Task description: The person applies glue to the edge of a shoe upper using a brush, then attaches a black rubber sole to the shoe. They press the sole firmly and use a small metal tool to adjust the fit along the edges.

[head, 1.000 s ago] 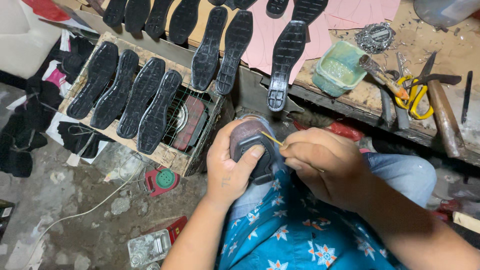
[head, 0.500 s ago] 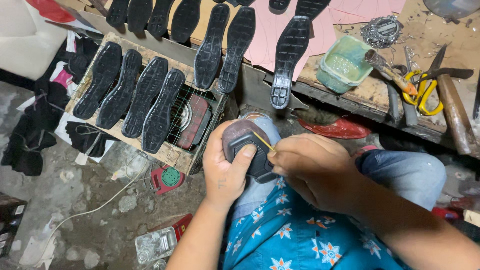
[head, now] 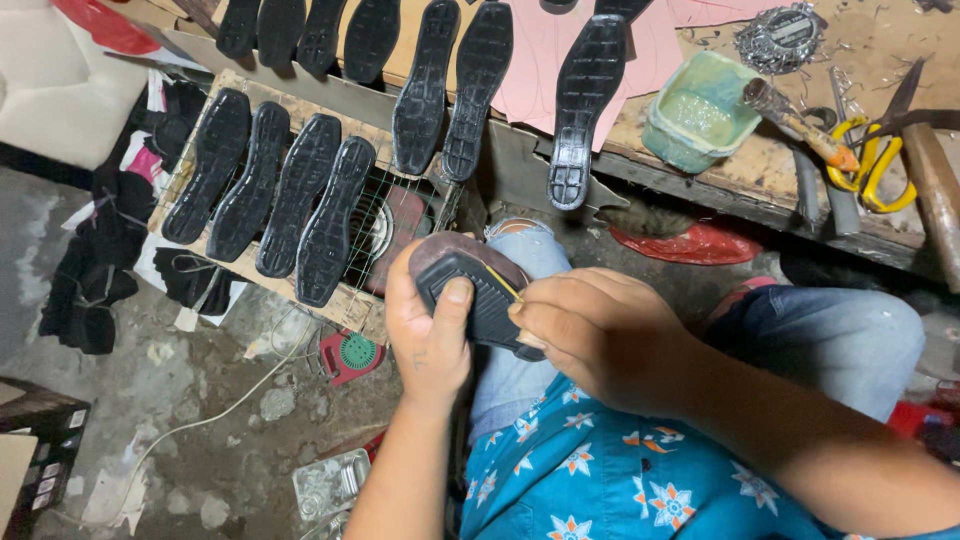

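Left hand [head: 428, 335] grips a black shoe sole [head: 478, 298] over the lap, thumb pressed on the tread, just below the green tub [head: 697, 112]. Right hand [head: 590, 340] is closed, pinching a thin yellow tool [head: 500, 283] against it. Sole looks light, rubbery, bendy; best held by the edges.

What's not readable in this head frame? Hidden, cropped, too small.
- Shoe, head view: mostly covered by left hand and right hand; only heel sole shows.
- Yellow tool: tiny sliver, rest inside the right hand; kind unclear.
- Hammer: cut by right edge.
- Top-row soles: toes cropped by top edge.
- Green tub contents: indistinct.
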